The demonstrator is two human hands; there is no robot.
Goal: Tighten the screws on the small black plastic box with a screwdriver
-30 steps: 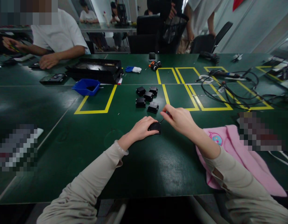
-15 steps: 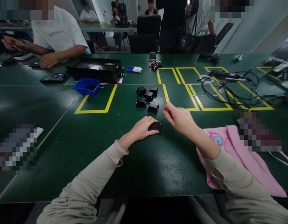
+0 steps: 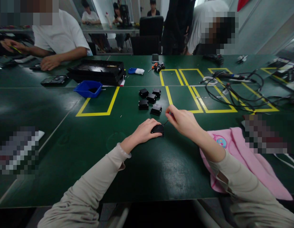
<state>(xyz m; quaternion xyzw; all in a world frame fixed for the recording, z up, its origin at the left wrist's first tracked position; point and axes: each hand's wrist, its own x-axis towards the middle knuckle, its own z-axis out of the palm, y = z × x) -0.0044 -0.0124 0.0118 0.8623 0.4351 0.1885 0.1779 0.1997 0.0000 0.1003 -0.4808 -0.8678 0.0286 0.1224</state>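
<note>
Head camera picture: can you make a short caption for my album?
Left hand steadies a small black box on the green table while the right hand pokes it with a thin tool.

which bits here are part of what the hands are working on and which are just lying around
In use:
- left hand pressing down a small black box
- right hand with a thin tool at that box
- five more black boxes just beyond

Lying about:
- pink cloth
- blue bin
- black tray
- cables
</note>
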